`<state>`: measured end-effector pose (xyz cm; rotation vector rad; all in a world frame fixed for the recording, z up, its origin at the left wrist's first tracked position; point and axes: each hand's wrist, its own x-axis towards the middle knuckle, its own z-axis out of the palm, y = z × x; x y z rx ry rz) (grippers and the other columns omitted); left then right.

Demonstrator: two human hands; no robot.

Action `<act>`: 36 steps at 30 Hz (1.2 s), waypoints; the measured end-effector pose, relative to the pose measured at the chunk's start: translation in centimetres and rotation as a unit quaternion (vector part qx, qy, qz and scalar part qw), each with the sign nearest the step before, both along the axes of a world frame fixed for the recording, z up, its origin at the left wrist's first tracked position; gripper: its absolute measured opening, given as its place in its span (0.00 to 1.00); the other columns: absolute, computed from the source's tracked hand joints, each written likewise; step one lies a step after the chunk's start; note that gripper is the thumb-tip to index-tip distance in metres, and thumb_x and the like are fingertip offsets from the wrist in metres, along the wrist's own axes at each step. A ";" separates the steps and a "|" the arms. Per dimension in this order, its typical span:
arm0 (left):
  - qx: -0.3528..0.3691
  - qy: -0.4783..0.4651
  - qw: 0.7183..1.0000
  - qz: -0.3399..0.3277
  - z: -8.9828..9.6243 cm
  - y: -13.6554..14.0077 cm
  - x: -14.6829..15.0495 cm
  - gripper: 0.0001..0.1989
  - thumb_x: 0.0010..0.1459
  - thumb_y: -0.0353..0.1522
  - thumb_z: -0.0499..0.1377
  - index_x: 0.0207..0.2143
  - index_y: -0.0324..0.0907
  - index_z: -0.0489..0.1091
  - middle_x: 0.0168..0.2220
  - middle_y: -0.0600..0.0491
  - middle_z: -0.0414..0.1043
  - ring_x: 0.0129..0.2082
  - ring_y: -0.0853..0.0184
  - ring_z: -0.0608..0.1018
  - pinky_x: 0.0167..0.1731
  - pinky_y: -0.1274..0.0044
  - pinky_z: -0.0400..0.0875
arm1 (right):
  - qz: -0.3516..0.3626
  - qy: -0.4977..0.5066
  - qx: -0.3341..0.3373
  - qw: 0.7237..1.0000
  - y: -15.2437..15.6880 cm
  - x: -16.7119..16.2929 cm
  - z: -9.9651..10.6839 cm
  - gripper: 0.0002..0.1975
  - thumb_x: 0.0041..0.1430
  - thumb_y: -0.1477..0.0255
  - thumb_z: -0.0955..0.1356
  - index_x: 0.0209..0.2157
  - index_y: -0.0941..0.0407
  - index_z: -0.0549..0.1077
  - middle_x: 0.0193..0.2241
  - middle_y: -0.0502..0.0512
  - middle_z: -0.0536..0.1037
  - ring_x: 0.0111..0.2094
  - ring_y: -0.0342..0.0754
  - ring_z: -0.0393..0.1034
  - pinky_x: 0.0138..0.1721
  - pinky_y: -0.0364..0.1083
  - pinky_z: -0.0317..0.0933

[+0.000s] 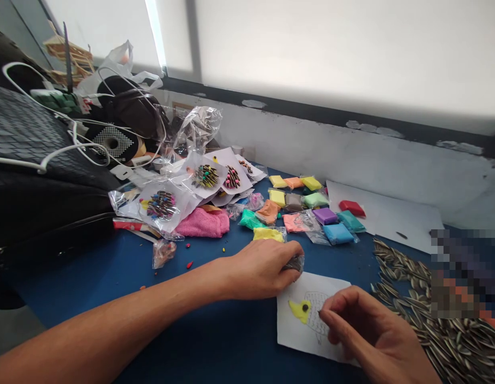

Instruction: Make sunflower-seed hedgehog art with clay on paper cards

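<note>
My left hand (263, 269) is closed around a small clear packet (296, 263) with something dark grey in it, at the top edge of a white paper (289, 338). On the paper is a pencil drawing of an animal's body. Yellow clay (298, 311) forms its head, with a round dark eye (305, 308). Over the paper's right part, my right hand (367, 325) pinches a tiny dark bit (320, 312) between thumb and forefinger. It is too small to make out what it is.
Wrapped clay blocks in several colours (325, 215) lie beyond my hands. Striped sunflower seeds (459, 341) spread at the right. Bagged seed pictures (161, 205), a pink cloth (203, 222) and a black bag (51, 213) are at the left. A white board (407, 224) lies along the wall.
</note>
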<state>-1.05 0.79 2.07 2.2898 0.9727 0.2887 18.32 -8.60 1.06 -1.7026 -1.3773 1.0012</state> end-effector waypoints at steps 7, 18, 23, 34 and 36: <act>0.000 -0.009 1.000 -0.003 -0.6 0.3 0.0 0.15 0.63 0.32 0.55 0.52 0.42 0.66 0.48 0.45 0.76 0.48 0.56 0.77 0.46 0.68 0.69 | 0.023 -0.011 0.072 0.997 0.1 0.1 -1.0 0.10 0.50 0.58 0.74 0.29 0.49 0.82 0.29 0.50 0.80 0.27 0.47 0.72 0.26 0.41 0.66; -0.001 -0.014 1.000 -0.022 -0.7 0.7 -0.4 0.16 0.61 0.32 0.56 0.52 0.41 0.65 0.49 0.45 0.75 0.49 0.57 0.76 0.46 0.70 0.69 | 0.174 -0.182 0.218 0.943 0.5 0.1 -1.4 0.05 0.64 0.67 0.68 0.38 0.50 0.77 0.32 0.51 0.80 0.27 0.45 0.75 0.26 0.39 0.67; 0.005 0.008 0.999 -0.048 -0.6 0.7 -0.8 0.23 0.55 0.28 0.60 0.55 0.42 0.63 0.54 0.44 0.72 0.54 0.55 0.73 0.50 0.69 0.68 | 0.207 -0.290 0.302 0.885 0.7 0.0 -2.0 0.04 0.64 0.70 0.68 0.35 0.51 0.76 0.33 0.52 0.78 0.27 0.43 0.73 0.27 0.40 0.66; 0.006 0.039 0.997 -0.064 -0.2 0.6 -0.8 0.26 0.55 0.26 0.60 0.57 0.40 0.62 0.55 0.43 0.70 0.56 0.54 0.73 0.50 0.68 0.69 | 0.230 -0.367 0.352 0.830 1.7 -0.2 -3.1 0.06 0.65 0.74 0.67 0.37 0.55 0.77 0.37 0.58 0.72 0.32 0.46 0.71 0.31 0.45 0.67; 0.006 0.043 0.997 -0.064 -0.2 0.6 -0.8 0.27 0.55 0.26 0.60 0.58 0.40 0.61 0.56 0.43 0.70 0.56 0.53 0.73 0.51 0.68 0.69 | 0.235 -0.372 0.353 0.825 1.8 -0.2 -3.3 0.06 0.65 0.74 0.67 0.37 0.56 0.77 0.36 0.58 0.72 0.33 0.47 0.71 0.32 0.45 0.67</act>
